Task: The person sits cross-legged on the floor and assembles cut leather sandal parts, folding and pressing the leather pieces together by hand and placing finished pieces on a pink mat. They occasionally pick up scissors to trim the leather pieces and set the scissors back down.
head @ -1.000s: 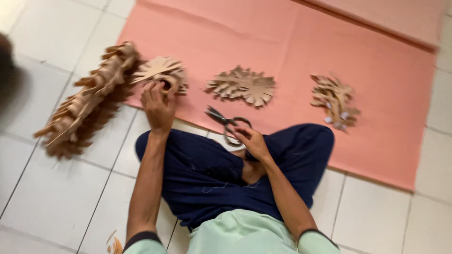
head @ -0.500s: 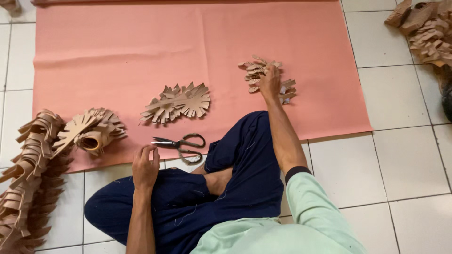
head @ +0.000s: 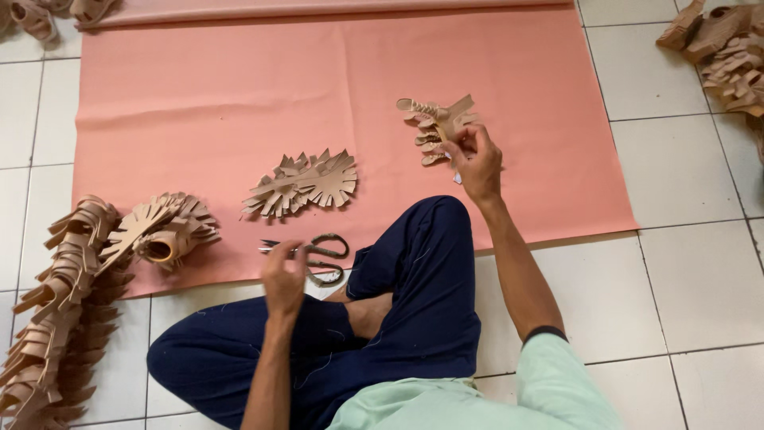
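Since half a second ago, right hand (head: 480, 162) has lifted tan fringed leather piece (head: 436, 126), pinched closed. Left hand (head: 284, 276) curls at scissors (head: 314, 256); grip unclear. Advice: support fringe, avoid creasing.

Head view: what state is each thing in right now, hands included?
Right hand: pinching a tan cut-out strap piece, lifted above the pink sheet.
Left hand: at the scissors, grip unclear.
Scissors: lying at the sheet's edge, blades closed.
Fan-shaped cut-out: flat on the sheet, untouched.
Strap stack: piled along the floor.
Pink sheet: spread flat.
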The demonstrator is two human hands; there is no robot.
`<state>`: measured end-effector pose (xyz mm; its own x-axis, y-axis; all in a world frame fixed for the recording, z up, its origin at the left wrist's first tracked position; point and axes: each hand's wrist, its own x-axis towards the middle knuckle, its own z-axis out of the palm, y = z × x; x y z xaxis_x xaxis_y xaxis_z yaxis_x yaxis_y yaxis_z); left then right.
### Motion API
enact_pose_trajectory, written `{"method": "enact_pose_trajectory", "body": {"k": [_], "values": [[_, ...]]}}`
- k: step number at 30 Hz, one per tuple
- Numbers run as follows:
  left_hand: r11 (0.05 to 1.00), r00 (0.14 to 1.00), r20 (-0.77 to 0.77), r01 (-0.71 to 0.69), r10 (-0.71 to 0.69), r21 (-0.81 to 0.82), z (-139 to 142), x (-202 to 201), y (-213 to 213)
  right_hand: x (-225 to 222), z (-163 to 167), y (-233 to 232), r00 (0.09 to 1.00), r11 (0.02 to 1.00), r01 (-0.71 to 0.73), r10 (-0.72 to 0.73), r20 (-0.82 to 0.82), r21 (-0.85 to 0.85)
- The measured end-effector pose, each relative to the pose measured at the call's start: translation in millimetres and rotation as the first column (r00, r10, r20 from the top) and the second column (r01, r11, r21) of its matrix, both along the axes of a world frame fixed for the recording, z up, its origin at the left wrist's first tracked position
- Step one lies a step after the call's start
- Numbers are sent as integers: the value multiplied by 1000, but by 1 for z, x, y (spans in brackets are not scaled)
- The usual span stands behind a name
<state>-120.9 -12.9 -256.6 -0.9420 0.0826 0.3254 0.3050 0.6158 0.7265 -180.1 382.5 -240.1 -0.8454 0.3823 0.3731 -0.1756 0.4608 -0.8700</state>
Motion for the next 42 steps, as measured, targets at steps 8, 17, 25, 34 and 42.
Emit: {"method": "enact_pose_trajectory", "body": {"k": [8,17,25,34,42], "values": [[934,990,-7,137,-142,329,93,42,56,124,50,-131,972,916,-235,216,-93,-324],[868,995,23,70,-94,492,125,86,30,181,59,-210,975,977,-212,210,-77,-21],[815,990,75,56,-122,577,92,89,-13,195,50,-250,920,897,-390,389,-47,-210],[466,936,37,140,-349,874,65,92,-62,181,29,-293,746,402,-433,662,-70,-807],[582,966,185,-48,-179,812,64,80,-150,100,-28,-367,665,715,-589,694,277,-377]]}}
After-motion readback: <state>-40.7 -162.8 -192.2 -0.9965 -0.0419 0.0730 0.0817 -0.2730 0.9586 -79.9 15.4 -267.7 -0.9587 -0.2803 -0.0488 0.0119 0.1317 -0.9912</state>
